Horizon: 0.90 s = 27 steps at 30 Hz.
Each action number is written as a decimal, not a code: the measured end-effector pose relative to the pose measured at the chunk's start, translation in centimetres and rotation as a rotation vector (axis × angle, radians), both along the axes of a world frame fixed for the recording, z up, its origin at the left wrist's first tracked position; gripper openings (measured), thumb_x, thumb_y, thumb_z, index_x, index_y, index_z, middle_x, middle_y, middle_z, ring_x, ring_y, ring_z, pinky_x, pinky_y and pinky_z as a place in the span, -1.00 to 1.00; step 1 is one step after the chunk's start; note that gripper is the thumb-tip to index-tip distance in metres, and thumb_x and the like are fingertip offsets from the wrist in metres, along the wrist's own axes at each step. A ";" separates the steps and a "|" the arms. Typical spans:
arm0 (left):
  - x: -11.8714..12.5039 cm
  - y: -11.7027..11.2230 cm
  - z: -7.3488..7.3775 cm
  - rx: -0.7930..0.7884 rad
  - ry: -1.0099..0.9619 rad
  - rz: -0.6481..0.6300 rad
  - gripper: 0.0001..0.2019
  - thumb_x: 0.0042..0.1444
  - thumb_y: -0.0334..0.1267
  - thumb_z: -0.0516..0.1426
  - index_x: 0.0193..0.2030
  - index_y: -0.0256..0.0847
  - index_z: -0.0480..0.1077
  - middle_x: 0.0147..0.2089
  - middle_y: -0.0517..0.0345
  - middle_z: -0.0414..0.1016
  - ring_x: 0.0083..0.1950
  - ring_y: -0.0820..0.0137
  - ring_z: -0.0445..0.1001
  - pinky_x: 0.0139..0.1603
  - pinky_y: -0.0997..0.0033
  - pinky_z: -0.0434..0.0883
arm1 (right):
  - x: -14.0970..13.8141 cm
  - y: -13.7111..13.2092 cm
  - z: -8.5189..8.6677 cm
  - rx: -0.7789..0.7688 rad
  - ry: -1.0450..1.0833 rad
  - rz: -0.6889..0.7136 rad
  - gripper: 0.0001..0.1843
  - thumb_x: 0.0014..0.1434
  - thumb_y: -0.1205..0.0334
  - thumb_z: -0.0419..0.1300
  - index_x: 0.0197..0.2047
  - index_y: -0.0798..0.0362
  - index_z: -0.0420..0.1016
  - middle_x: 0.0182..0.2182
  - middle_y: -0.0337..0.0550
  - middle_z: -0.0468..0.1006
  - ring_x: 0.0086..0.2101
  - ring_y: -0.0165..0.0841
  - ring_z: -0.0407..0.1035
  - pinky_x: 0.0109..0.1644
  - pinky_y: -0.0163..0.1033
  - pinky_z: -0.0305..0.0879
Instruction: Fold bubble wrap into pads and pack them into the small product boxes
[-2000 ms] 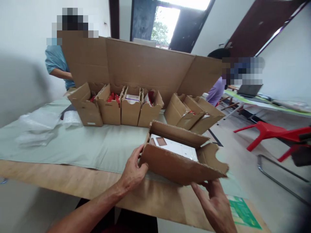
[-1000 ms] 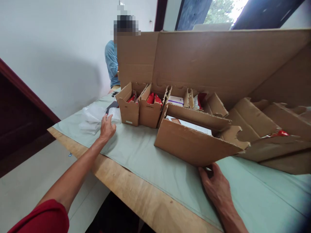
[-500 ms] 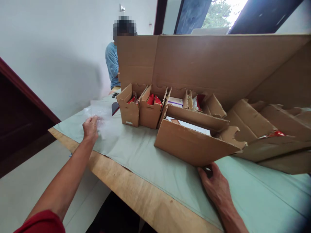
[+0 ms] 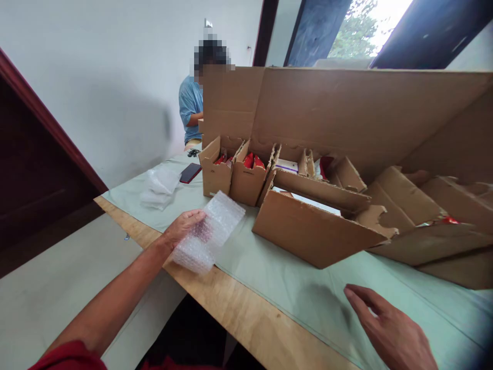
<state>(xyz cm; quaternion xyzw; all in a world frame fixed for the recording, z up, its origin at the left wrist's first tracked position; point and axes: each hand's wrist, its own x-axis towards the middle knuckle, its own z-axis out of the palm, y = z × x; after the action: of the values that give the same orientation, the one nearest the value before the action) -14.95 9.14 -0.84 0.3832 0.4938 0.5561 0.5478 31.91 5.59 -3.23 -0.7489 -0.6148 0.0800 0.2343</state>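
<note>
My left hand [image 4: 188,226] is closed on a folded piece of clear bubble wrap [image 4: 224,218], held above the table's front edge. The bubble wrap hangs partly past the edge of the cloth. Over the cloth at the lower right is my right hand [image 4: 396,324], its thumb and index fingertips together in a loose pinch with nothing visible between them. It is apart from the nearest cardboard bin [image 4: 308,226], which stands beyond it and holds a flat white item [image 4: 306,200]. More bubble wrap [image 4: 159,185] lies at the table's left end.
A dark phone [image 4: 190,173] lies behind the loose wrap. Cardboard bins [image 4: 217,180] with red packets stand before a tall cardboard panel [image 4: 346,113]; further bins [image 4: 400,195] are at right. A person in a blue shirt [image 4: 188,103] sits behind. Pale green cloth [image 4: 262,272] covers the table.
My left hand has come right and nearer, bringing bubble wrap away from the pile. My right hand has left the front bin's lower edge and moved right and nearer.
</note>
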 end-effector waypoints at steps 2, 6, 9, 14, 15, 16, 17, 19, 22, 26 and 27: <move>-0.8 0.7 0.5 -0.005 0.100 -0.036 -0.55 -0.12 0.12 0.39 -0.40 -0.27 0.48 -0.49 0.06 0.54 -0.55 0.35 0.45 -0.50 0.36 0.42 | -0.7 -0.7 -0.1 0.003 0.059 0.043 -0.49 0.00 -0.34 0.11 -0.36 -0.16 0.68 -0.37 -0.15 0.73 -0.51 -0.08 0.54 -0.38 -0.01 0.45; -3.7 3.5 1.4 0.049 0.342 0.133 -0.62 -0.05 0.08 0.31 -0.35 -0.24 0.46 -0.45 0.08 0.52 -0.42 0.27 0.49 -0.34 0.27 0.48 | -2.4 -0.8 -0.9 -0.015 0.124 0.081 -0.50 -0.02 -0.30 0.12 -0.35 -0.13 0.68 -0.34 -0.11 0.73 -0.45 -0.06 0.57 -0.30 0.02 0.51; -6.5 4.7 2.6 0.137 0.514 0.371 -0.65 -0.04 -0.11 0.31 -0.13 -0.21 0.46 -0.06 -0.06 0.55 0.08 0.04 0.48 0.11 0.07 0.43 | -3.0 -0.9 -1.2 -0.011 0.161 0.063 -0.48 -0.02 -0.29 0.11 -0.31 -0.09 0.69 -0.27 -0.07 0.74 -0.31 0.00 0.61 -0.19 0.05 0.53; -11.8 4.6 4.2 0.027 1.361 0.721 -0.41 0.11 -0.14 0.25 0.26 -0.26 0.29 0.39 -0.23 0.26 0.41 -0.13 0.15 0.41 -0.14 0.10 | -3.4 -1.8 -1.1 0.028 0.244 0.032 -0.46 0.03 -0.26 0.12 -0.23 -0.03 0.69 -0.22 -0.05 0.73 -0.20 -0.03 0.60 -0.09 0.00 0.53; -12.7 4.7 4.3 -0.027 1.429 0.731 -0.40 0.11 -0.14 0.26 0.26 -0.30 0.28 0.37 -0.27 0.29 0.38 -0.16 0.17 0.37 -0.19 0.13 | -3.5 -2.0 -1.1 0.035 0.258 0.026 -0.45 0.04 -0.25 0.11 -0.21 -0.01 0.68 -0.23 -0.04 0.73 -0.21 -0.04 0.60 -0.09 0.00 0.53; -13.4 4.8 4.2 -0.083 1.462 0.733 -0.42 0.09 -0.14 0.27 0.22 -0.33 0.30 0.31 -0.29 0.36 0.34 -0.19 0.22 0.33 -0.24 0.17 | -3.5 -2.1 -1.1 0.038 0.272 0.019 -0.44 0.04 -0.25 0.11 -0.19 0.01 0.68 -0.23 -0.03 0.73 -0.22 -0.04 0.61 -0.10 -0.01 0.53; -14.0 4.9 4.1 -0.124 1.460 0.722 -0.48 0.08 -0.16 0.27 0.15 -0.33 0.36 0.23 -0.27 0.44 0.28 -0.20 0.28 0.28 -0.26 0.21 | -3.5 -2.1 -1.1 0.039 0.286 0.016 -0.43 0.05 -0.24 0.11 -0.18 0.02 0.68 -0.23 -0.02 0.73 -0.23 -0.05 0.61 -0.11 -0.02 0.53; -14.7 5.1 3.5 -0.169 1.447 0.691 -0.69 0.06 -0.20 0.25 -0.07 -0.26 0.45 -0.01 -0.11 0.59 0.15 -0.14 0.39 0.20 -0.24 0.28 | -3.5 -2.2 -1.1 0.041 0.305 0.023 -0.45 0.06 -0.22 0.12 -0.17 0.03 0.67 -0.20 -0.02 0.73 -0.20 -0.05 0.61 -0.09 -0.04 0.53; -14.8 5.3 2.6 -0.176 1.451 0.663 -0.94 0.08 -0.25 0.17 -0.31 -0.15 0.45 -0.26 0.10 0.60 0.00 0.01 0.47 0.12 -0.06 0.35 | -3.3 -2.4 -1.2 0.039 0.317 0.048 -0.50 0.10 -0.18 0.12 -0.18 0.02 0.67 -0.15 -0.02 0.73 -0.11 -0.04 0.60 0.03 -0.01 0.50; -14.2 5.5 2.2 -0.109 1.469 0.694 -0.87 0.11 -0.21 0.09 -0.38 -0.14 0.43 -0.25 0.07 0.59 -0.01 0.01 0.49 0.08 0.03 0.34 | -3.1 -2.5 -1.5 0.040 0.323 0.063 -0.49 0.14 -0.17 0.12 -0.15 0.04 0.67 -0.12 0.00 0.72 -0.09 -0.05 0.59 0.10 0.03 0.47; -14.1 5.5 2.3 -0.088 1.472 0.709 -0.85 0.12 -0.20 0.07 -0.37 -0.13 0.43 -0.25 0.05 0.58 -0.01 0.01 0.49 0.07 0.03 0.34 | -3.0 -2.5 -1.5 0.042 0.324 0.066 -0.50 0.15 -0.16 0.12 -0.14 0.04 0.67 -0.12 0.00 0.72 -0.09 -0.05 0.59 0.09 0.04 0.47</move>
<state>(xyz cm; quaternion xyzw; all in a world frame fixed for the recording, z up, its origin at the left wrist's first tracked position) -29.09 14.63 1.48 0.4495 0.8403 0.2823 -0.1104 28.86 3.04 -4.76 -0.7006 -0.5947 0.1945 0.3430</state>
